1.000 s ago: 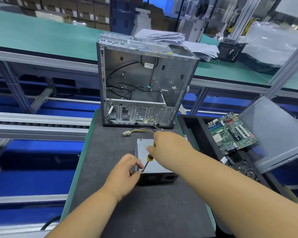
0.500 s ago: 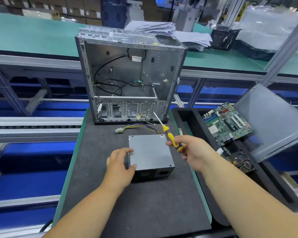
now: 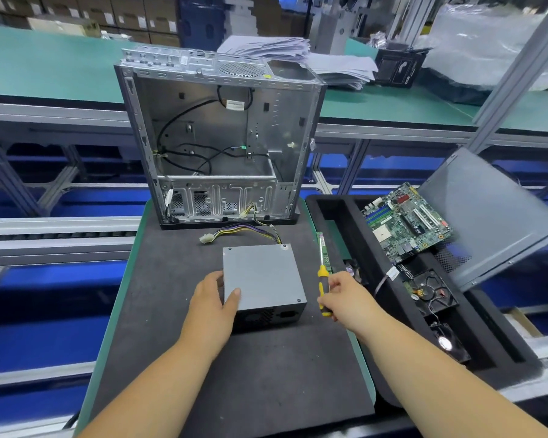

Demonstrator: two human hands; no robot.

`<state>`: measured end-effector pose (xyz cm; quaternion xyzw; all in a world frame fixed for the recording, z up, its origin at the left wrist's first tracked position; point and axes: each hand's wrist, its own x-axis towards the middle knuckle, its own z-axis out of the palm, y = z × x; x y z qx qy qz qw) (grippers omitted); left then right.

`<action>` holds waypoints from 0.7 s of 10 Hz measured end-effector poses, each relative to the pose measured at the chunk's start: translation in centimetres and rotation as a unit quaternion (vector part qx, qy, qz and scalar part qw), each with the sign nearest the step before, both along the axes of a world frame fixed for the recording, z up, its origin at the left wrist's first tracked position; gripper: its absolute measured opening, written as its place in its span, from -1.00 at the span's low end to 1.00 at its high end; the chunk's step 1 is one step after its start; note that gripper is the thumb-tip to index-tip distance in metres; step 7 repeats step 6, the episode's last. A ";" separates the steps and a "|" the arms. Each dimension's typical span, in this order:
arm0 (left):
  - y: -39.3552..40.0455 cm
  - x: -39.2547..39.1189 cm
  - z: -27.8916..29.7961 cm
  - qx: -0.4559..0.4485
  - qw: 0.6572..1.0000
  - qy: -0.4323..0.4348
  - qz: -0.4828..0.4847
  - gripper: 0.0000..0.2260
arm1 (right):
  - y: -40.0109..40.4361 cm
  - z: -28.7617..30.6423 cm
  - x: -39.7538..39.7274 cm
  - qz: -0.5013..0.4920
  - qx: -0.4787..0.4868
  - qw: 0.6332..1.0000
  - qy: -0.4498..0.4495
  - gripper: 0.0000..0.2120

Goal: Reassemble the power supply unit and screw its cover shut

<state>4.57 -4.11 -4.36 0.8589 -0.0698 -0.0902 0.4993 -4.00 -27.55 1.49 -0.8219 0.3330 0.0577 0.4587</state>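
Note:
The power supply unit (image 3: 263, 276) lies flat on the dark mat (image 3: 178, 358), its grey cover on top and its black vented face toward me. Yellow and purple cables (image 3: 244, 230) run from its far edge toward the case. My left hand (image 3: 214, 300) grips the unit's near left corner, thumb on the cover. My right hand (image 3: 345, 298) holds a yellow-and-black screwdriver (image 3: 323, 289) just right of the unit, near the mat's right edge, shaft pointing away from me.
An open computer case (image 3: 222, 137) stands upright at the back of the mat. A black foam tray (image 3: 339, 235) on the right holds a motherboard (image 3: 405, 219), fans and a grey side panel (image 3: 493, 216). A memory stick (image 3: 324, 254) lies between mat and tray.
My right hand lifted the screwdriver off the cover's near left corner and carried it to the right of the unit. My left hand stayed on the unit's corner.

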 end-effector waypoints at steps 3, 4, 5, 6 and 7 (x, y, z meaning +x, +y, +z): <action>0.3 -2.9 1.9 -0.005 0.992 -0.123 0.004 -0.59 | -4.0 -5.8 -2.7 0.075 -0.195 0.962 0.179 -0.85; 0.3 -4.8 2.0 -0.001 0.993 -0.119 0.013 -0.61 | -4.9 -7.0 -3.9 0.082 -0.203 0.957 0.193 -0.84; -0.1 -6.9 2.0 -0.011 0.994 -0.107 0.031 -0.64 | -5.8 -7.4 -4.6 0.105 -0.205 0.955 0.186 -0.84; -1.0 -9.1 2.2 -0.017 0.992 -0.112 0.054 -0.66 | -6.2 -7.2 -5.0 0.152 -0.206 0.951 0.170 -0.81; -1.0 -9.1 2.2 -0.017 0.992 -0.112 0.054 -0.66 | -6.2 -7.2 -5.0 0.152 -0.206 0.951 0.170 -0.81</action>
